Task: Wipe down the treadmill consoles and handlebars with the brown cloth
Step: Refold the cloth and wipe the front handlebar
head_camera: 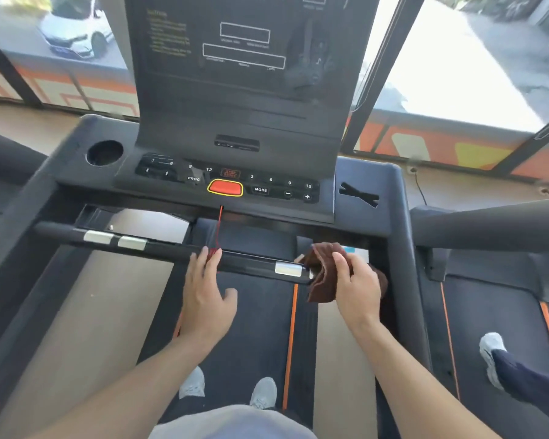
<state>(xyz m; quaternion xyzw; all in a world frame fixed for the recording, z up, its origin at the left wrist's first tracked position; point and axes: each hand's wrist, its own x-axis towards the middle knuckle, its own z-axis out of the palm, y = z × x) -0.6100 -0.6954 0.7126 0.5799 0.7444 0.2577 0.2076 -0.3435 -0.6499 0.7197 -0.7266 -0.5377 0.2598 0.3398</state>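
- The right hand point(357, 280) gripped the brown cloth point(322, 274), fingers curled over the folded wad and pressing it onto the right end of the front handlebar point(171, 248), at about four o'clock from the red stop button point(225, 187).
- The left hand point(206, 289) lay flat, fingers straight and together, with fingertips resting on the bar's middle, at nine o'clock from the cloth; it held nothing.
- The red safety cord point(218, 229) hung from the console point(229, 182) at twelve o'clock of the left hand, its lower end just beside those fingertips.
- Silver pulse-sensor plates point(288, 269) sat on the bar, one touching the cloth's left edge and two more point(114, 239) farther along at nine o'clock.
- The console's button panel lay at twelve o'clock of both hands, with a cup holder point(104, 156) at its ten o'clock corner.
- A second person's shoe point(492, 353) stood on the neighbouring treadmill at four o'clock.
- Judged from the pose, the step was wiping the bar. Doing it well probably meant wrapping the cloth round the bar, sliding it steadily toward nine o'clock, and covering the sensor plates and underside.
- The left hand would likely need to lift the cord aside or move clear, so the cloth would not snag it.
- Steady pressure mattered, since the loose folds could bunch.
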